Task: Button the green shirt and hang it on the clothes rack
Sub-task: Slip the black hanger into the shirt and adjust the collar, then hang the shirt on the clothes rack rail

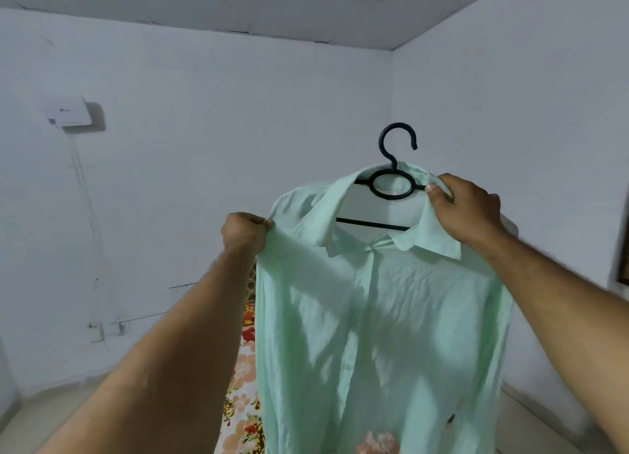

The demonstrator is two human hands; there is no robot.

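A pale green shirt (381,317) hangs in the air in front of me on a black plastic hanger (391,184). Its front placket looks closed down the middle. The hanger's hook sticks up above the collar, free of any rail. My left hand (245,230) pinches the shirt's left shoulder. My right hand (466,208) grips the collar and the right shoulder, over the hanger's arm. No clothes rack is in view.
White walls and a corner stand behind the shirt. A small white box (73,113) with a cable is fixed to the left wall, with sockets (97,331) lower down. A floral bedsheet (243,385) shows below, behind the shirt.
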